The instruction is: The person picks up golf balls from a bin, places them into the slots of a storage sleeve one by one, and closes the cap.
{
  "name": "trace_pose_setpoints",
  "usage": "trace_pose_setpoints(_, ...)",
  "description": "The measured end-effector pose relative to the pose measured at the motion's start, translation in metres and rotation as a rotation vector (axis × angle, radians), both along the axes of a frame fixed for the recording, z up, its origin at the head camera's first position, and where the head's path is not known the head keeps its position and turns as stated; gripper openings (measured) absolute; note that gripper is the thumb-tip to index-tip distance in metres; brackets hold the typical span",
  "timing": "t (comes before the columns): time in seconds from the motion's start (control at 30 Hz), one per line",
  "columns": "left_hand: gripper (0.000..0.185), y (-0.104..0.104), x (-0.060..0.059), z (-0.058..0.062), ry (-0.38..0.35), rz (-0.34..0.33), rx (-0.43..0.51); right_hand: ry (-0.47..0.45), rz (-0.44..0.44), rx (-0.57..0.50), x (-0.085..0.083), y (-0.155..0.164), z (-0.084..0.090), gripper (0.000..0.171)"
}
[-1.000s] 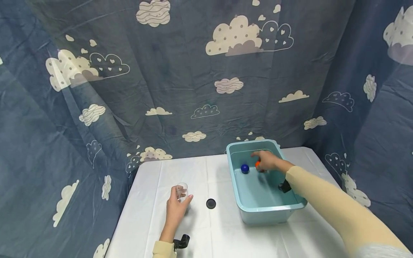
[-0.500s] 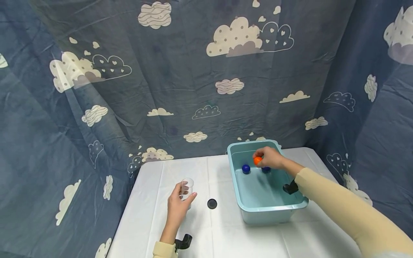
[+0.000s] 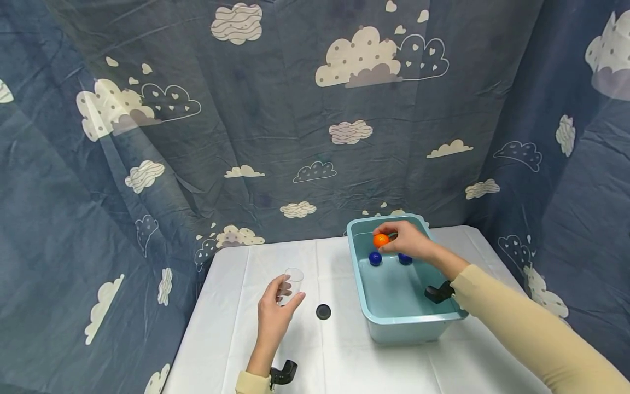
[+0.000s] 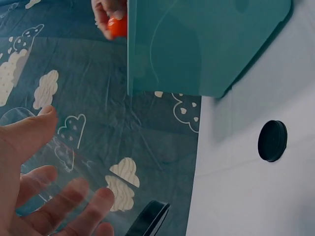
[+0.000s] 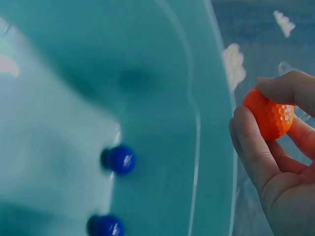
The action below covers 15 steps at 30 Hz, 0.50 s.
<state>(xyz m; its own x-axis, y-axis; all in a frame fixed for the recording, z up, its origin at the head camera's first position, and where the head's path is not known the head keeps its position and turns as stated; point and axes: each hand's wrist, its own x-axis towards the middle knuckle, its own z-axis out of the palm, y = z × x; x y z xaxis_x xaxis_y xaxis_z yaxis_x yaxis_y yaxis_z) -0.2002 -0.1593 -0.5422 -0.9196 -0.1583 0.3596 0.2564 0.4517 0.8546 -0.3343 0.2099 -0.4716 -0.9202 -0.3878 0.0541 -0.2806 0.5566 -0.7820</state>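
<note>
My left hand (image 3: 275, 317) holds a clear plastic tube (image 3: 294, 276) upright over the table, fingers and thumb curled round its wall. In the left wrist view, a black cap (image 4: 149, 219) shows at the tube's lower end. Between thumb and fingertips, my right hand (image 3: 408, 241) pinches an orange golf ball (image 5: 271, 114), whose dimples show in the right wrist view. That hand is raised over the far part of a light-blue plastic tub (image 3: 361, 295). On the tub's floor lie two blue balls, one on the left (image 3: 375, 259) and one on the right (image 3: 405, 259).
A loose round black cap (image 3: 323, 312) lies on the white-covered table (image 3: 231, 306), between the left hand and the tub. Dark blue cloth (image 3: 275, 137) with a cloud pattern hangs behind the table and at both sides.
My right hand has lifted the orange golf ball from the tub's floor and moved left with it, uncovering the second blue ball. My left hand has shifted slightly right with the tube.
</note>
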Motion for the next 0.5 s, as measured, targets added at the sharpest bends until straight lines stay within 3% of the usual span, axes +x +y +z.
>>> trace_pose_setpoints(0.37,0.056,0.009,0.009,0.011,0.079,-0.011,0.013,-0.120,0.062,-0.235,0.028,-0.046,0.011,0.049)
trace_pose_setpoints(0.5,0.052,0.013,0.013,0.012,0.075,-0.024,0.004,-0.093,0.086,-0.247,0.039,-0.061,0.013,0.049)
